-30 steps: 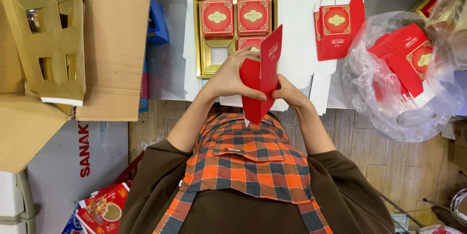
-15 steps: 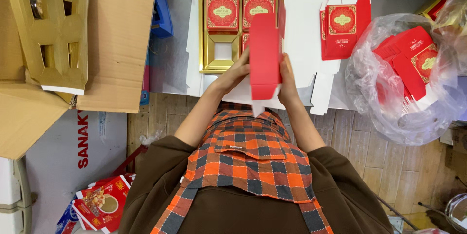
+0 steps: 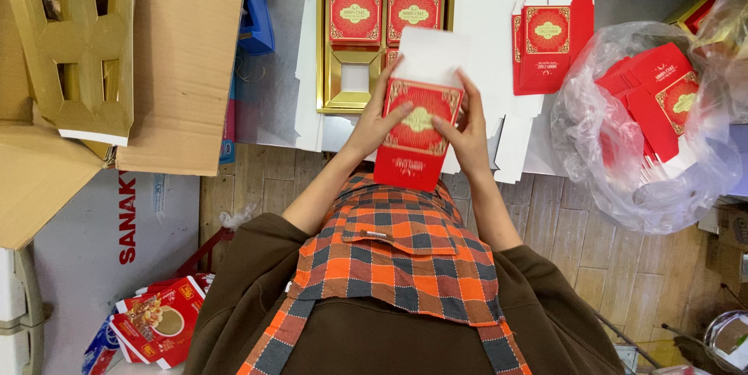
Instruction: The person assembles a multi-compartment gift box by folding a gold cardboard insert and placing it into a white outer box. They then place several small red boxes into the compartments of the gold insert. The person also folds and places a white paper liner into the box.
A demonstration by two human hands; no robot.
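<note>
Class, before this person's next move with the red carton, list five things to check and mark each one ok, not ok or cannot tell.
1. Left hand grips the red cardboard carton: ok.
2. Right hand grips it: ok.
3. Carton's white top flap open: ok.
4. Gold tray has an empty slot: ok.
5. Carton's contents: cannot tell.

A single head-worn camera looks steeply down from close above, over the checked orange apron (image 3: pixel 397 266), onto the grey table (image 3: pixel 273 102) and wooden plank floor (image 3: pixel 576 235).
</note>
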